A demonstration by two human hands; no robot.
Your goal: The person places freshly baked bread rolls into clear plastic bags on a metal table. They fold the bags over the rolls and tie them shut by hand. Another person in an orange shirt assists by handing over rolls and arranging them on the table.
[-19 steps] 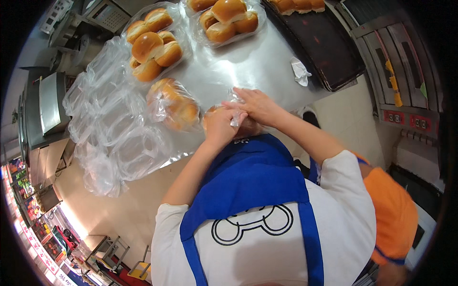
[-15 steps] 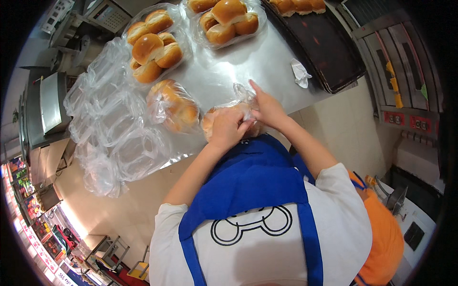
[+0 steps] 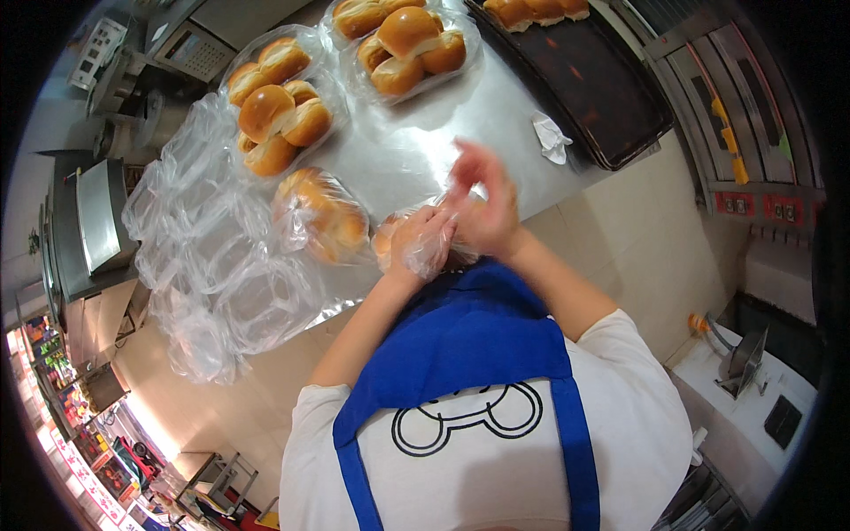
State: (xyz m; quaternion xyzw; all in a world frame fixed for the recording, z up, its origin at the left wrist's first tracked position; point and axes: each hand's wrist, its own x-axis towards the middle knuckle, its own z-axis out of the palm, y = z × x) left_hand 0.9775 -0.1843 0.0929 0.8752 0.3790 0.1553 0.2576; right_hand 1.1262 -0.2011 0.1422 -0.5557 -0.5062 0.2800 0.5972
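At the near edge of the metal table, my left hand (image 3: 416,241) grips a clear plastic bag (image 3: 428,255) with bread buns inside. Part of the film lies over its fingers, and both hands hide most of this bag. My right hand (image 3: 482,199) is raised just beside it, close to the bag's gathered top; motion smears its fingers, so their grip cannot be made out. Left of my hands rests another bag of buns (image 3: 323,215), its top bunched together.
Loose clear bags (image 3: 208,239) spread over the table's left side. Farther back, buns (image 3: 279,119) and more buns (image 3: 412,49) sit on open bags. A dark baking tray (image 3: 589,88) holds bread at the far right, beside a crumpled white paper (image 3: 551,137) on the metal table (image 3: 398,137).
My right hand has lifted and turned, its fingers now blurred. Film now lies over my left hand. A person in orange behind me at the right has gone out of view.
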